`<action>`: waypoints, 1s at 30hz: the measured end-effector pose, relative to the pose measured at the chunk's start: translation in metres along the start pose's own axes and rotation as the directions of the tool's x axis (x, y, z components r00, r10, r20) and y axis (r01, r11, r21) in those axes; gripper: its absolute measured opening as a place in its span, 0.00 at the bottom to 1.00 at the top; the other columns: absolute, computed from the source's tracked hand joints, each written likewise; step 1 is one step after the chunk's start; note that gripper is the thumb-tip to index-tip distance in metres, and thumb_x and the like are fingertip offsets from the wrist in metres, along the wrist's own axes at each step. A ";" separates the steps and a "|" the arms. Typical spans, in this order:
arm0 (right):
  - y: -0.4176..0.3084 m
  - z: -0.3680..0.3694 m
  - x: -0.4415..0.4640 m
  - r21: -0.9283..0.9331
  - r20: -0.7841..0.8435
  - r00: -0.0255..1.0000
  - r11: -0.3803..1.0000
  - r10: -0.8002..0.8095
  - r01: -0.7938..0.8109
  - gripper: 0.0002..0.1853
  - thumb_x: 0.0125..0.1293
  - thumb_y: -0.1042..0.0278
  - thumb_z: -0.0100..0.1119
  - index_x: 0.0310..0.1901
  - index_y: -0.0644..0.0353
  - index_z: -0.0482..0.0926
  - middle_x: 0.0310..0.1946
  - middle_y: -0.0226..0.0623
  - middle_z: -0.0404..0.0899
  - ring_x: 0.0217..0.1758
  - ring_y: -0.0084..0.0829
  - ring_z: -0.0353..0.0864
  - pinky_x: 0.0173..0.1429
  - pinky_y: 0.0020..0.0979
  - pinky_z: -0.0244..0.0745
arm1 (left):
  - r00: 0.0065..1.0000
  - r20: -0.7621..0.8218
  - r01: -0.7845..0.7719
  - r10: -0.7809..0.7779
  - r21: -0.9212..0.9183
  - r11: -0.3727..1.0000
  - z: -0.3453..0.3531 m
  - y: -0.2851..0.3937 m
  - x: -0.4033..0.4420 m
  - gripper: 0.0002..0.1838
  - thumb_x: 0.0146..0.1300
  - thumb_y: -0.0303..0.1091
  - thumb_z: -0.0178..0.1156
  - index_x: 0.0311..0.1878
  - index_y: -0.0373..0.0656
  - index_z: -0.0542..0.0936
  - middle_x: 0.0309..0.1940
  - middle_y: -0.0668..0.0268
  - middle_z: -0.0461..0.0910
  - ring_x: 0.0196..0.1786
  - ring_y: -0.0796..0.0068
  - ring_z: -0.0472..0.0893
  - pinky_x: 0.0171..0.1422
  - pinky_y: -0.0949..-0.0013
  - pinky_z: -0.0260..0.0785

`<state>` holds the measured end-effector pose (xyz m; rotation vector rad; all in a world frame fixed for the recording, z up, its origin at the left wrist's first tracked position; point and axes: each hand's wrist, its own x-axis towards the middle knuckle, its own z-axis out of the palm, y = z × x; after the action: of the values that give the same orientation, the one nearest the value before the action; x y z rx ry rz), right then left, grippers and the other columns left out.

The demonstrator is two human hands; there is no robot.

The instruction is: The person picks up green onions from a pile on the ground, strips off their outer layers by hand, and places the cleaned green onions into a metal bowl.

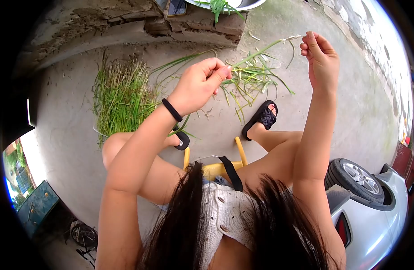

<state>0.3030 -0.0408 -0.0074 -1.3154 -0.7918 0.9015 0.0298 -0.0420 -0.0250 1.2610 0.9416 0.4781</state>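
My left hand, with a black band at its wrist, is closed in a pinch on a long green chive stalk. The stalk slants up and right from those fingers, turning pale and thin at its far end. At that pale end, my right hand pinches with thumb and fingertips. Under the stalk, loose green leaves and trimmings lie scattered on the concrete floor. A thick pile of chives lies on the floor to the left, pale ends toward the wall.
A metal basin with some greens stands on the brick ledge, beside a phone. I sit on a yellow stool, feet in black sandals. To the right are a tyre and a silver car.
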 end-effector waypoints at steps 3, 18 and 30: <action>-0.001 0.008 -0.003 -0.110 -0.138 0.975 0.981 -0.173 0.159 0.09 0.62 0.72 0.60 0.38 0.71 0.78 0.30 0.39 0.79 0.29 0.27 0.80 0.33 0.24 0.77 | 0.998 -0.054 -0.010 0.015 0.084 0.996 0.001 -0.003 0.002 0.10 0.68 0.35 0.51 0.35 0.39 0.74 0.23 0.76 0.70 0.24 0.89 0.65 0.29 0.82 0.61; 0.007 0.057 -0.049 -0.576 0.753 0.632 0.282 -0.183 0.767 0.11 0.57 0.55 0.61 0.34 0.52 0.82 0.29 0.26 0.77 0.48 0.32 0.73 0.71 0.50 0.44 | 0.975 -0.111 -0.160 0.192 0.247 0.956 0.006 -0.008 0.006 0.10 0.65 0.37 0.56 0.35 0.40 0.75 0.23 0.75 0.72 0.26 0.86 0.70 0.31 0.80 0.64; 0.005 -0.002 0.003 -0.735 -0.043 0.949 0.653 -0.314 0.183 0.17 0.69 0.56 0.49 0.33 0.61 0.79 0.23 0.29 0.78 0.25 0.24 0.73 0.42 0.26 0.69 | 0.985 -0.168 -0.065 0.042 -0.134 0.989 -0.015 -0.005 0.004 0.12 0.70 0.39 0.49 0.38 0.39 0.73 0.25 0.74 0.70 0.29 0.85 0.70 0.38 0.78 0.65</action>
<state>0.3056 -0.0385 -0.0122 -1.8810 -1.2343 0.2155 0.0183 -0.0317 -0.0316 1.1355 0.9964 0.6877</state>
